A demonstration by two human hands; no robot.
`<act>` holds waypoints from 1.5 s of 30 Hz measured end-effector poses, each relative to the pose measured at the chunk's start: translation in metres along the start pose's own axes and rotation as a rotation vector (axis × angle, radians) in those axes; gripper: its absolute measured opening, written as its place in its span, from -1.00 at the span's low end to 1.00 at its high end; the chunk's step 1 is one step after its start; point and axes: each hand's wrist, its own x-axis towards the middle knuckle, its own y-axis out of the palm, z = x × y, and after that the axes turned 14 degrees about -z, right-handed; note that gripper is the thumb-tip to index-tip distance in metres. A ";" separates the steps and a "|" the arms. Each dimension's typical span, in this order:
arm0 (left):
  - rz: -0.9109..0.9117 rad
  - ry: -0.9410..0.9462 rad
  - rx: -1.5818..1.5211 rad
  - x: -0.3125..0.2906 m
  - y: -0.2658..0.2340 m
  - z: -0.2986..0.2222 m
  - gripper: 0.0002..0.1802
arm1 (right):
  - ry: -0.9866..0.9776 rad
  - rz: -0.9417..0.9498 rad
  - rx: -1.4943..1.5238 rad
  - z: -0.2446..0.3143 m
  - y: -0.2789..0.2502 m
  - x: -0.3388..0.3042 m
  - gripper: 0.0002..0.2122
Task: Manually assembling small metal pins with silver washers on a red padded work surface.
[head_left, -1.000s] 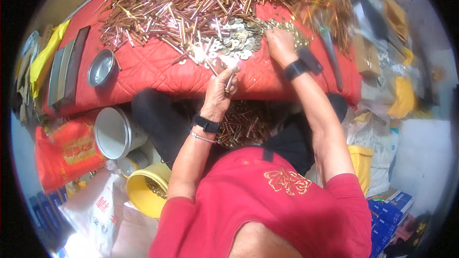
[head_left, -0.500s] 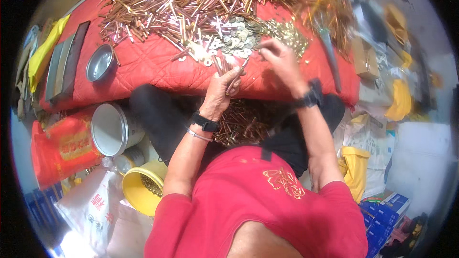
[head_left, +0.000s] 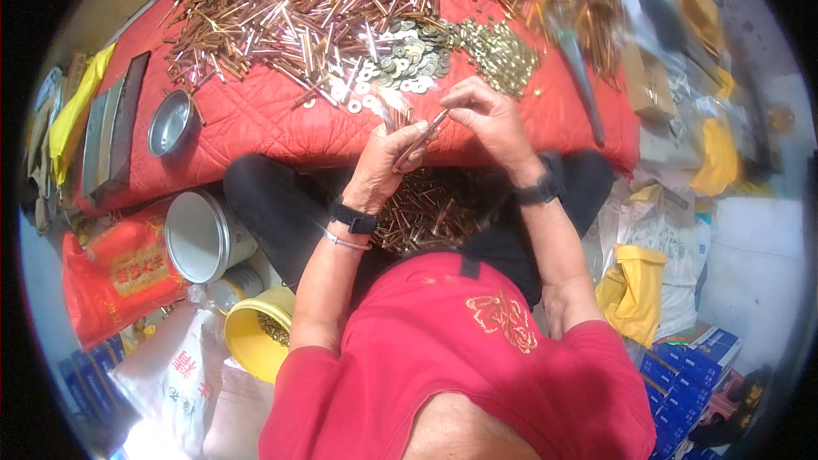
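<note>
Mid-frame, just below the red quilted surface [head_left: 256, 119]: left hand [head_left: 383, 162] closed around a small bundle of copper-coloured rods, right hand [head_left: 490, 119] pinching the upper end of a single thin rod [head_left: 422, 138] between thumb and fingertips. Rod held between the two hands above the lap, long axis on a diagonal — upper end toward the right hand and the frame's upper right, lower end running down-left into the left palm. Likely risk from here: a light fingertip pinch on a smooth, slim rod, easily slipped, dropping it into the loose rods in the lap [head_left: 426, 217] where it would be lost among look-alikes. Also possible — the bundle splaying out of the left hand if the grip loosens. Heaped rods [head_left: 341, 8] and a pile of washers [head_left: 409, 55] across the upper frame; a metal bowl [head_left: 169, 122] at upper left.
</note>
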 end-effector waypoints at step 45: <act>-0.008 0.000 0.184 -0.002 0.007 -0.004 -0.81 | 0.135 0.051 -0.163 -0.005 -0.008 -0.009 -0.82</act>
